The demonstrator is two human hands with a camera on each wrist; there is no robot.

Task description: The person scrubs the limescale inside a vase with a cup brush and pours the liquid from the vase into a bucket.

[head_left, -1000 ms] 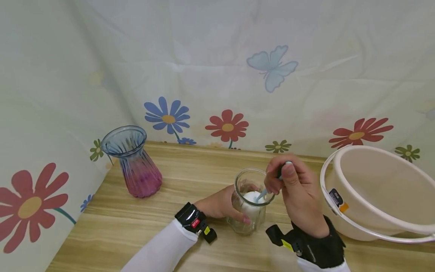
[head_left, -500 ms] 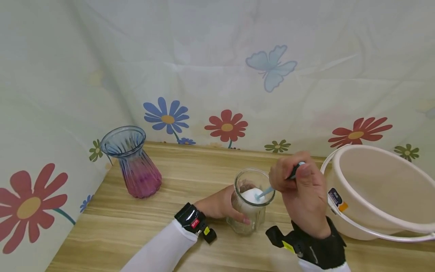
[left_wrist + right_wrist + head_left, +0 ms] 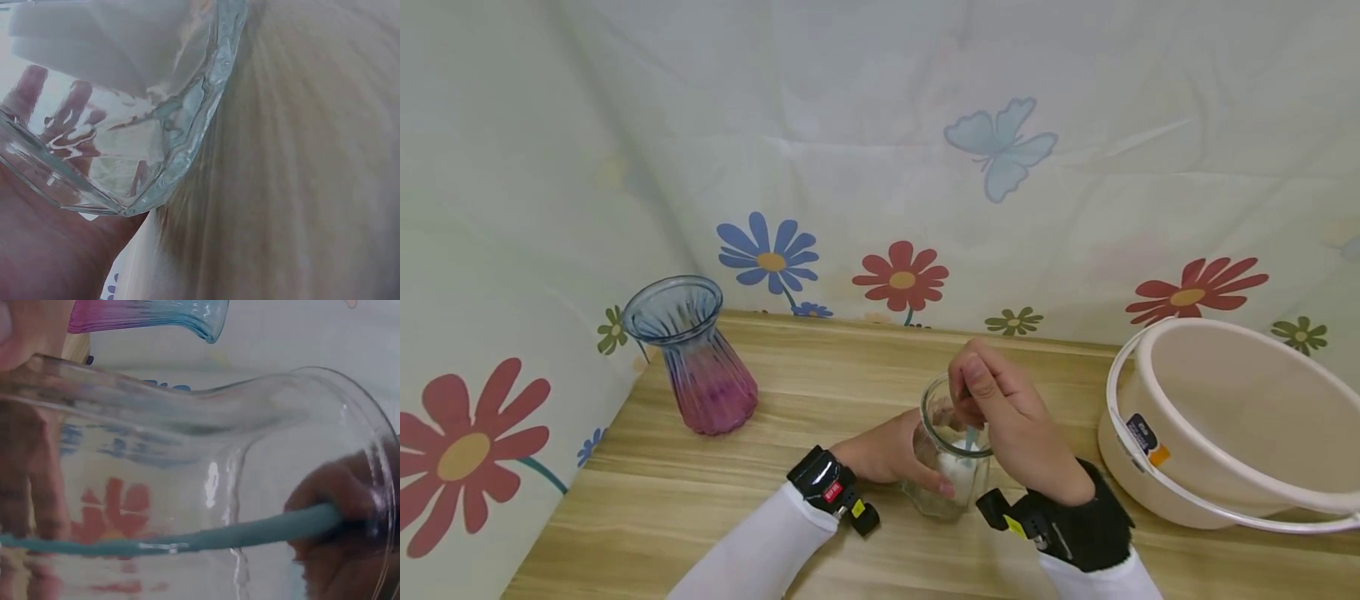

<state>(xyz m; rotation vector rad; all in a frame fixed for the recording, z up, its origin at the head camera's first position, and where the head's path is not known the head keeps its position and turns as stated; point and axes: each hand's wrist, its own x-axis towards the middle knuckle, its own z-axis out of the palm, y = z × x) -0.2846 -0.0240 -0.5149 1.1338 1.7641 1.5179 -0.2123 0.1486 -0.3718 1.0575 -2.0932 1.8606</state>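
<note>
My left hand [image 3: 887,450] wraps round a clear glass jar [image 3: 931,502] from its left side, with the thumb across the front. In the left wrist view the angular glass base [image 3: 187,125] shows fingers through the wall. My right hand [image 3: 1011,421] is at the jar's mouth, gripping the handle of a sponge bottle brush; the fist covers most of that handle. The brush's blue stem [image 3: 169,542] runs down inside the jar in the right wrist view. Its white sponge head [image 3: 957,468] is deep within the glass.
A ribbed glass vase [image 3: 711,371], blue fading to pink, stands at the left back of the wooden table [image 3: 722,517]. On the right, close to my right forearm, is a cream bucket [image 3: 1195,450] with its handle hanging forward. A flowered curtain [image 3: 850,167] hangs behind.
My right hand first drew back to the right, then came left and over the mouth. The sponge head now sits lower in the jar. The left hand kept its hold.
</note>
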